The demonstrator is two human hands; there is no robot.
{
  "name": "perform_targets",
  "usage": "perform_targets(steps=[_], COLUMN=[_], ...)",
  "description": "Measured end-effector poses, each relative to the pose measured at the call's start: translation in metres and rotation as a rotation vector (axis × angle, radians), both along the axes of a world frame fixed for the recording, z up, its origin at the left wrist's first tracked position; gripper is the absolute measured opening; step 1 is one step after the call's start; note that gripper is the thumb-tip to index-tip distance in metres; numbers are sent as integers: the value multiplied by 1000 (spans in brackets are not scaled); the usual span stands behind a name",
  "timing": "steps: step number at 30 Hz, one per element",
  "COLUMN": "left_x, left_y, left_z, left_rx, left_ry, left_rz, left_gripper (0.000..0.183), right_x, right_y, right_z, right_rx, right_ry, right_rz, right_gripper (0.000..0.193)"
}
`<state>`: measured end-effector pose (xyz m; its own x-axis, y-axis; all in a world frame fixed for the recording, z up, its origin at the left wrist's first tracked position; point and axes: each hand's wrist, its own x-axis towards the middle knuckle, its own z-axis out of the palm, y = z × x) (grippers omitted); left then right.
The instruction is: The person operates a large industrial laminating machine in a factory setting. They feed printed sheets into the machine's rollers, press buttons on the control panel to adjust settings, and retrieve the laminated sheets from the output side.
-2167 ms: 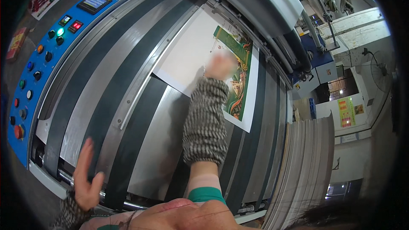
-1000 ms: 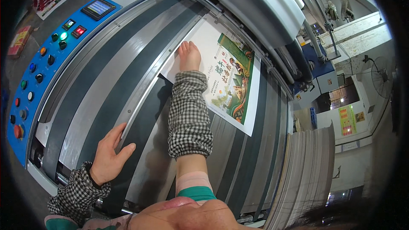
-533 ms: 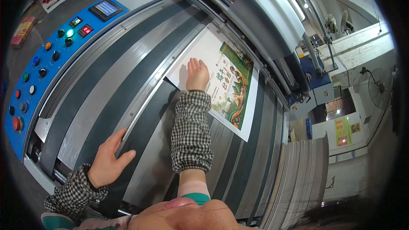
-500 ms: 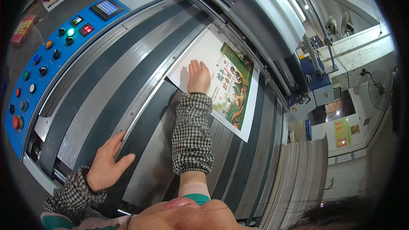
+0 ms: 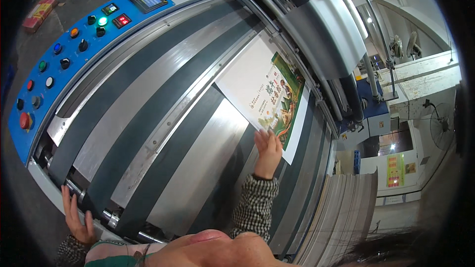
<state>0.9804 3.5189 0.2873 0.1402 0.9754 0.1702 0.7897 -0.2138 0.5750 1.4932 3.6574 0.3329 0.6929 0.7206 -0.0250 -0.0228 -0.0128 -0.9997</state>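
A printed paper sheet (image 5: pixel 247 71), white with a green illustrated band, lies flat on the machine's feed bed, along a long metal guide rail (image 5: pixel 173 118). My right hand (image 5: pixel 267 154), in a checked sleeve cover, is at the sheet's near edge. Its fingers are stretched out over the print's corner; whether they press on it I cannot tell. Down at the machine's near left corner is my left hand (image 5: pixel 79 221), fingers apart and holding nothing, beside the metal frame. Dark belts (image 5: pixel 193 131) alternate with bare metal strips under the sheet.
A blue control panel (image 5: pixel 64 76) with knobs, buttons and a small screen runs along the left. Large rollers (image 5: pixel 329 34) stand at the far end of the bed. To the right rises a tall stack of sheets (image 5: pixel 346 207). A wall fan (image 5: pixel 439 118) hangs beyond.
My right hand has drawn back from the sheet's middle to its near edge. My left hand has moved down and left, from the guide rail to the machine's near corner. The view has shifted slightly.
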Motion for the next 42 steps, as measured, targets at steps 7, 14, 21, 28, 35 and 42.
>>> perform_targets(steps=[7, 14, 21, 28, 35, 42], left_x=[10, 6, -2, -2, -14, -27], left_y=[8, 5, 2, 3, 10, 20], left_z=[-8, -21, -36, -41, -60, -76], left_rx=[235, 346, 290, 233, 253, 189], left_ry=[-153, -231, -167, -95, -22, 29], left_rz=[4, 53, 133, 178, 154, 188], left_gripper=[50, 44, 44, 43, 42, 44], right_x=[12, 40, 95, 135, 140, 140], right_y=[-124, -240, -447, -632, -693, -729], right_z=[25, 123, 255, 330, 243, 246], right_rx=[-83, -76, -375, -1305, -1361, -841], right_ry=[-286, -789, -1300, -1202, -665, -1502], right_rz=[-129, -387, -1021, -1557, -967, -1412], right_gripper=[30, 27, 35, 66, 57, 47])
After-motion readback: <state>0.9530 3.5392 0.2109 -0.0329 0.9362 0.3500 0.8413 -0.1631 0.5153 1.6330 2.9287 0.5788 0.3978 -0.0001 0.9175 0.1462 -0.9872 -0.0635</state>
